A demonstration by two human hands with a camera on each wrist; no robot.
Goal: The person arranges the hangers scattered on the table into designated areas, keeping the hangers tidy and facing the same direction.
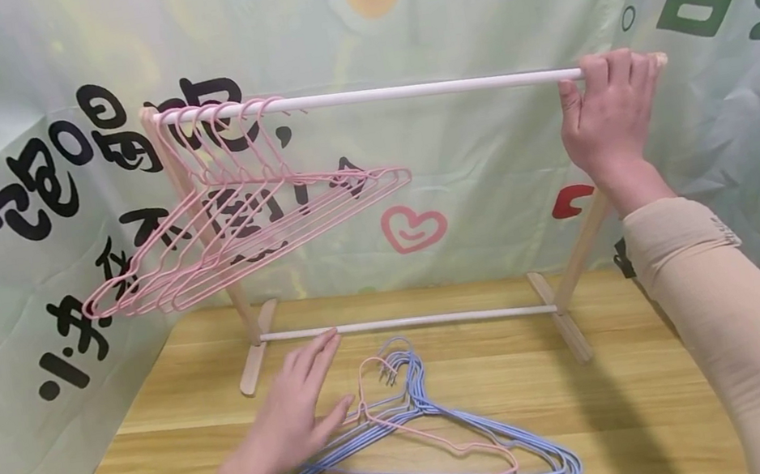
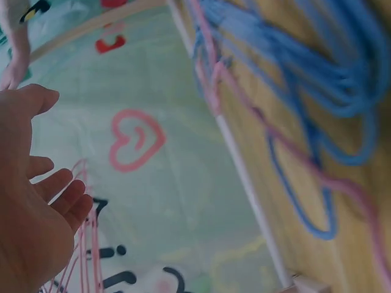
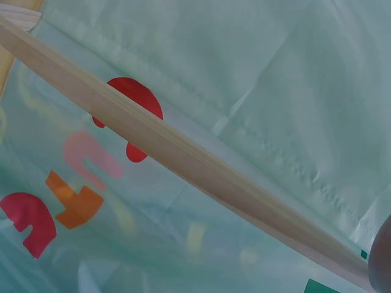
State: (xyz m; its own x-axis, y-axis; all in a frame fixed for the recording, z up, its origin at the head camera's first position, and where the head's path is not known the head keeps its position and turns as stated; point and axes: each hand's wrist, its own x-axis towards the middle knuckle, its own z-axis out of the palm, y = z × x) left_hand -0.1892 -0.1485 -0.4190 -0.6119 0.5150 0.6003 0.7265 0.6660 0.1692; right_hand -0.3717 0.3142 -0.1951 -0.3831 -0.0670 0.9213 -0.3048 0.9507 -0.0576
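Observation:
My right hand (image 1: 612, 112) grips the right end of the white top rail (image 1: 424, 89) of a wooden clothes rack, fingers curled over it. Several pink hangers (image 1: 268, 177) hang bunched at the rail's left end. My left hand (image 1: 286, 423) is empty, with fingers extended and spread, near a pile on the table. That pile is several blue hangers (image 1: 420, 395) lying flat, with one pink hanger (image 2: 348, 186) on top. In the left wrist view the left palm (image 2: 36, 238) shows with nothing in it.
The rack stands on wooden feet (image 1: 563, 324) on a wood-grain table (image 1: 184, 455). A white lower bar (image 1: 436, 318) joins its legs. Behind hangs a pale green printed cloth (image 1: 477, 1), and the right wrist view shows a slanted wooden leg (image 3: 183, 152) before it.

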